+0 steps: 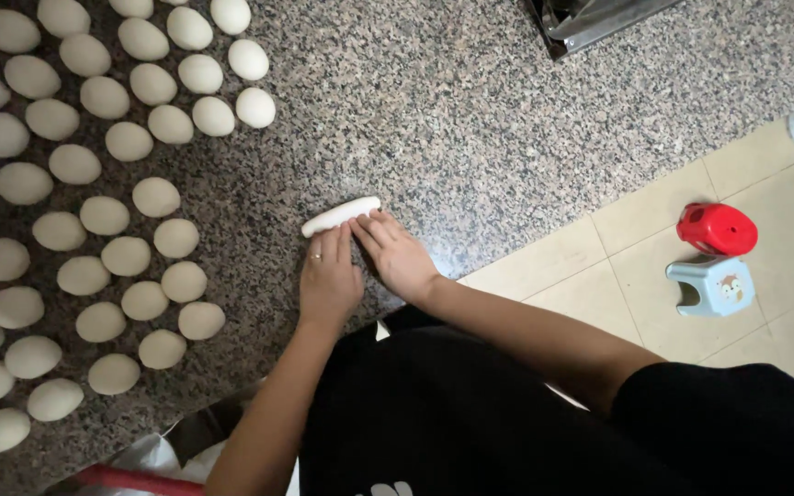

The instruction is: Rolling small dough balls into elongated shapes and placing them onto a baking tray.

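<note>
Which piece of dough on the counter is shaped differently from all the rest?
The elongated dough piece under the fingertips of both hands: it is a long roll, lying alone on the granite counter, while the others are round balls in rows.

A short, pale roll of dough (341, 216) lies flat and slightly slanted on the speckled granite, its near edge touched by fingertips.

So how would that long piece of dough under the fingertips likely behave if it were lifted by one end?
The dough log would probably sag, since it looks soft and thin. Both the left hand and right hand press it flat-fingered, so it likely rolls easily on the granite counter.
</note>
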